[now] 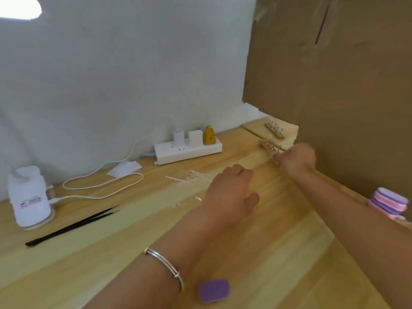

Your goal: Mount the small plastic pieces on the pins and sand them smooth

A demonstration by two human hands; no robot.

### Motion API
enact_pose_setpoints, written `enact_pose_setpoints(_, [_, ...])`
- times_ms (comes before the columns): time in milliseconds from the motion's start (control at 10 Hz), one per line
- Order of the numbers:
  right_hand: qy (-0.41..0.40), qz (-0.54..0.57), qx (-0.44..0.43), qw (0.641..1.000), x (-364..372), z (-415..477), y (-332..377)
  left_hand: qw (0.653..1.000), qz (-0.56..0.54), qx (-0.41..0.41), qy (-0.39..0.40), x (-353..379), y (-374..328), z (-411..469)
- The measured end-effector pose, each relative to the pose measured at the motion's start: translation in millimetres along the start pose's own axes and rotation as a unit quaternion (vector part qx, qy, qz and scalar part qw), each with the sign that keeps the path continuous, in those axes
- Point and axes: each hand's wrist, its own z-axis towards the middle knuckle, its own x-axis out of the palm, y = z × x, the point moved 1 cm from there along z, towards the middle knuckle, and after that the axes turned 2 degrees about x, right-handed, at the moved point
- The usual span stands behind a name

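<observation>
Reaching far right, the right hand (296, 158) curls its fingers at the near end of a wooden pin strip (268, 145); blur hides whether they grip it. The left hand (230, 194) sits loosely curled on the table (278, 253), and I cannot tell if it holds anything. The clear plastic pieces (189, 175) lie just left of it, nearly invisible, so a sweeping wrist could scatter them. A hasty pull might tip the strip or knock the second strip (275, 128) beyond.
</observation>
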Motion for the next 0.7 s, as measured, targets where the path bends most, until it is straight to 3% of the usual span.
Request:
enact_pose_setpoints(200, [-0.056, -0.083, -0.028, 0.995, 27, 45, 18, 0.996, 0.087, 0.004, 0.03, 37, -10, 50])
enact_pose_setpoints(500, [0.022, -0.26, -0.047, 0.964, 40, 82, 35, 0.99, 0.086, 0.007, 0.108, 31, 17, 63])
enact_pose_setpoints(600, [0.026, -0.293, -0.067, 0.953, 41, 78, 39, 0.991, 0.088, 0.039, 0.093, 14, 25, 51])
enact_pose_setpoints(700, [0.091, -0.251, -0.07, 0.961, 23, 57, 35, 0.989, 0.098, 0.073, 0.08, -8, 34, 8])
